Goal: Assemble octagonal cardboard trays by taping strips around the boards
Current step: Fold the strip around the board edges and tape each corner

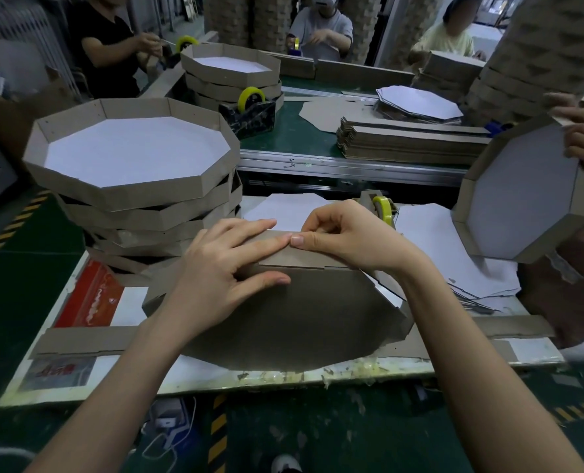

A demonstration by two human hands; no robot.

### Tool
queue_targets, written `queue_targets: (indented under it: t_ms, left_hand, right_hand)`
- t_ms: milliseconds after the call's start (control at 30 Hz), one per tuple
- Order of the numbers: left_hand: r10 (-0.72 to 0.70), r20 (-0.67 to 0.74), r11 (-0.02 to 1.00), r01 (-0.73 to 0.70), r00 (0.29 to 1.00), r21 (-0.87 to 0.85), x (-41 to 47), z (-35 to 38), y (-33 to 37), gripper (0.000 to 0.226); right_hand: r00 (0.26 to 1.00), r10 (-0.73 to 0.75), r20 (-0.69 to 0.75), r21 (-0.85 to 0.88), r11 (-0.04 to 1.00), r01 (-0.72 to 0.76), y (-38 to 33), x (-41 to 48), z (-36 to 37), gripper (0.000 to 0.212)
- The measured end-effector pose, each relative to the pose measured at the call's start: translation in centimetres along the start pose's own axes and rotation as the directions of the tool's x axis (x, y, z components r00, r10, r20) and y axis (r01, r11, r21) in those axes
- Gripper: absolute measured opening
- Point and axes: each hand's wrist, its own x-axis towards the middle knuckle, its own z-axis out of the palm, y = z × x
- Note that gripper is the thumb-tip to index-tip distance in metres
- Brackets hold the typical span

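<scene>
Right now the left hand [229, 268] is lying flat, fingers straight, pressing the strip [283, 259] against the far edge of the brown board [300, 315], which is resting face down on the worktable [195, 370] near the tape dispenser [381, 206]. The right hand [345, 240] is pinching the strip's top edge with curled fingers. Doing this well probably means lining the strip's fold up with the board's corner and pressing firmly before taping.
</scene>
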Motion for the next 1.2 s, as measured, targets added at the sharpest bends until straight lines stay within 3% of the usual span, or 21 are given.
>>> queue_targets:
  t_ms: [167, 400, 567, 667, 733, 800, 967, 1033, 1200]
  left_hand:
    - [-0.015, -0.030, 1.000, 0.015, 0.999, -0.018, -0.2, 0.0, -0.5, 0.049]
    - [-0.025, -0.076, 0.999, 0.022, 0.997, -0.042, -0.3, 0.1, 0.4, 0.035]
    - [-0.017, -0.012, 1.000, 0.017, 1.000, -0.025, 1.1, 0.4, 2.1, 0.033]
    - [-0.058, 0.016, 0.996, 0.059, 0.998, -0.061, 2.2, 0.6, 2.5, 0.030]
    - [-0.097, 0.019, 0.991, 0.098, 0.995, -0.095, 2.7, 0.7, 2.3, 0.028]
    - [-0.122, 0.030, 0.986, 0.125, 0.992, -0.108, 3.2, 0.9, 2.2, 0.027]
    - [-0.142, 0.082, 0.982, 0.151, 0.986, -0.114, 5.1, 1.4, 2.5, 0.029]
    - [-0.147, 0.085, 0.982, 0.155, 0.986, -0.106, 5.8, 1.8, 2.7, 0.027]
    - [-0.163, 0.106, 0.980, 0.173, 0.981, -0.099, 7.0, 2.4, 2.8, 0.025]
  right_hand:
    - [1.000, 0.008, -0.011, -0.001, 1.000, -0.008, -0.4, 0.1, 0.3, 0.029]
    - [0.998, -0.045, 0.039, -0.039, 0.998, 0.047, -0.3, -0.7, 0.2, 0.020]
    - [1.000, -0.007, 0.018, -0.105, 0.994, 0.009, 0.5, -0.5, -0.4, 0.028]
    - [0.983, 0.120, -0.141, 0.043, 0.992, -0.115, 2.8, 0.0, -1.9, 0.029]
    - [0.893, 0.311, -0.325, 0.293, 0.931, -0.217, 5.7, 1.0, -3.2, 0.020]
    - [0.753, 0.525, -0.396, 0.437, 0.829, -0.348, 9.3, 2.1, -4.5, 0.023]
    - [0.488, 0.840, -0.237, 0.450, 0.540, -0.711, 18.4, 3.3, -6.5, 0.033]
    - [0.452, 0.875, -0.175, 0.397, 0.483, -0.781, 21.6, 3.6, -7.2, 0.031]
    - [0.478, 0.872, -0.110, 0.361, 0.483, -0.798, 26.8, 5.0, -7.7, 0.006]
